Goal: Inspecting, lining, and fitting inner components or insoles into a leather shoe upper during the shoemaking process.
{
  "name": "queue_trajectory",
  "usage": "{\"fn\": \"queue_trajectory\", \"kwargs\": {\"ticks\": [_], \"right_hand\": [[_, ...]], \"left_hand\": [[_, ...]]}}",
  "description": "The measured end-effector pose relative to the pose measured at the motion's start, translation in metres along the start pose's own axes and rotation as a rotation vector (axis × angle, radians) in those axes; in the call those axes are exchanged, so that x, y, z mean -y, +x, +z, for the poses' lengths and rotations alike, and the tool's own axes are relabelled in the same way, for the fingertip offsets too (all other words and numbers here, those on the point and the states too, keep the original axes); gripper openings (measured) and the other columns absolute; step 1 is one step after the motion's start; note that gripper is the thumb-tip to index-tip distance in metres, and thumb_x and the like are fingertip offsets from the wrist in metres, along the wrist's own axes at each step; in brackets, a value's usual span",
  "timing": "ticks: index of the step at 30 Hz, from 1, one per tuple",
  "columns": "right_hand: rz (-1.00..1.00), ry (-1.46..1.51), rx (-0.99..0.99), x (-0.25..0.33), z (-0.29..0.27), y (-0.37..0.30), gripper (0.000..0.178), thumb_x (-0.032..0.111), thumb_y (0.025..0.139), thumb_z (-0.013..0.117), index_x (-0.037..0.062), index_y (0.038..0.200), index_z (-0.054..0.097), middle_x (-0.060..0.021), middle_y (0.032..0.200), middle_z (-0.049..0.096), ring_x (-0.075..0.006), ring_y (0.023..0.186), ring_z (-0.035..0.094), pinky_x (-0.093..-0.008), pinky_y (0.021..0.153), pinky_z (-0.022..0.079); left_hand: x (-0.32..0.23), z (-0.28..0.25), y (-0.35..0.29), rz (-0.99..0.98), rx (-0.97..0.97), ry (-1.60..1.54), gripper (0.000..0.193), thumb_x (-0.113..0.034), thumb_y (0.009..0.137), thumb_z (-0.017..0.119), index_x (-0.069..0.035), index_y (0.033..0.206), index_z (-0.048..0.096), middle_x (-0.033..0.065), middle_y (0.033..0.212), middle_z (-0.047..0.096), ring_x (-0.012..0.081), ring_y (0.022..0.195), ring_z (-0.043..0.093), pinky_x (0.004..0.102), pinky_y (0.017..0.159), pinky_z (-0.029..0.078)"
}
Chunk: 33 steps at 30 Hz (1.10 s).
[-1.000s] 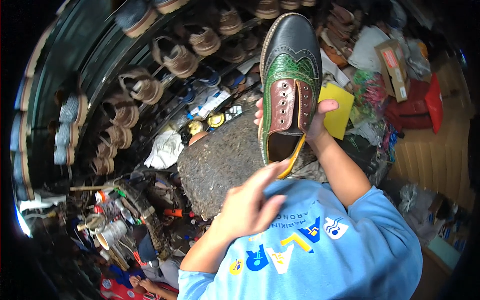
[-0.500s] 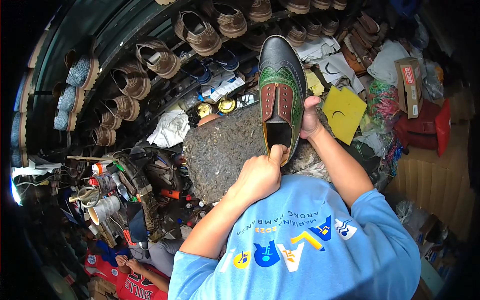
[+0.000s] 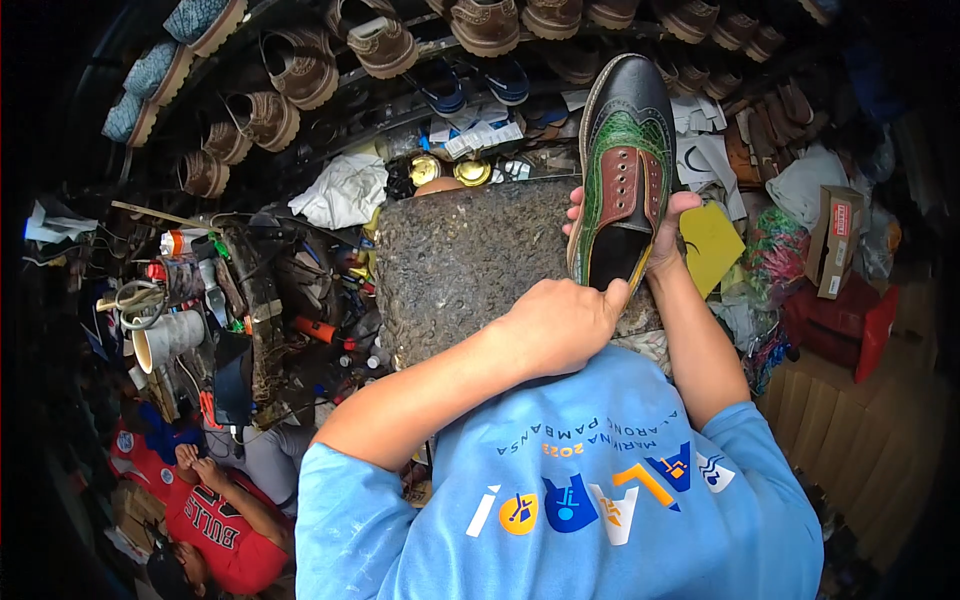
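A wingtip lace-up shoe (image 3: 625, 150) with a black toe, green textured sides, a brown eyelet panel and no laces is held up, toe pointing away from me. My right hand (image 3: 670, 235) supports it from below: the thumb shows at the right side and fingertips at the left. My left hand (image 3: 565, 325) is closed at the heel, thumb and fingers pinching the back edge of the opening. Part of its grip is hidden behind the knuckles. Beneath and left of the shoe lies a rough dark stone block (image 3: 460, 260).
Brown shoes (image 3: 300, 70) line racks at the back. A white crumpled cloth (image 3: 342, 190) and yellow sheet (image 3: 712, 250) flank the block. Tools and a white cup (image 3: 165, 340) clutter the left. A cardboard box (image 3: 832, 240) stands right. Another person in red (image 3: 215, 530) sits lower left.
The shoe and both hands have shifted right in view, and the shoe has tipped and turned slightly. Fingertips of my right hand now show along its left side. The view itself has shifted.
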State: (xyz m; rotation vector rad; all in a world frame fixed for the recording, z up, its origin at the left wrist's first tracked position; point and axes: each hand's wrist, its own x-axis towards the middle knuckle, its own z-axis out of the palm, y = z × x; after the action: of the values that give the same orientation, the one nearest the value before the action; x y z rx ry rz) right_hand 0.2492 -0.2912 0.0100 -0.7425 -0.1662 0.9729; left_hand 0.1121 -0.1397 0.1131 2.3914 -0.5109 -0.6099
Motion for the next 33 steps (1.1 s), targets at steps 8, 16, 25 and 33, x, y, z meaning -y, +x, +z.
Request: {"fn": "queue_trajectory", "kwargs": {"ticks": [8,16,25,33], "right_hand": [[-0.005,-0.172,-0.094,-0.005,-0.006,0.003,0.15,0.102,0.042,0.058,0.0004,0.151,0.04,-0.0276,0.13,0.063,-0.0408,0.114,0.068,-0.059,0.098,0.057],[-0.025,0.008,0.003,0.004,-0.011,0.013,0.143,0.103,0.053,0.051,0.0013,0.152,0.041,-0.0291,0.134,0.061,-0.042,0.112,0.069,-0.0588,0.095,0.059],[-0.104,0.057,0.088,0.005,0.125,0.036,0.123,0.094,0.079,0.044,0.0038,0.162,0.029,-0.0138,0.163,0.039,-0.03,0.146,0.042,-0.0452,0.123,0.033],[-0.227,-0.41,0.103,0.016,0.141,0.004,0.022,0.004,0.095,0.073,-0.0026,0.117,0.071,-0.0089,0.127,0.067,-0.0148,0.111,0.066,-0.0291,0.096,0.054]], "left_hand": [[0.008,-0.036,-0.014,0.069,0.065,0.124,0.034,-0.004,0.079,0.063,0.003,0.11,0.05,0.022,0.073,0.069,0.0428,0.07,0.071,0.0537,0.062,0.056],[0.019,-0.047,-0.06,0.112,-0.814,-0.25,0.068,-0.001,0.076,0.076,-0.005,0.141,0.054,0.0184,0.126,0.069,0.0364,0.113,0.07,0.0453,0.092,0.059],[0.012,-0.006,-0.077,0.023,-1.153,-0.195,0.031,-0.007,0.07,0.093,-0.004,0.081,0.065,0.0505,0.151,0.03,0.0594,0.142,0.041,0.0517,0.114,0.043],[0.045,-0.173,-0.098,0.091,-1.31,-0.08,0.046,-0.013,0.077,0.092,0.0,0.11,0.063,0.0202,0.149,0.053,0.0298,0.136,0.053,0.0435,0.11,0.045]]}}
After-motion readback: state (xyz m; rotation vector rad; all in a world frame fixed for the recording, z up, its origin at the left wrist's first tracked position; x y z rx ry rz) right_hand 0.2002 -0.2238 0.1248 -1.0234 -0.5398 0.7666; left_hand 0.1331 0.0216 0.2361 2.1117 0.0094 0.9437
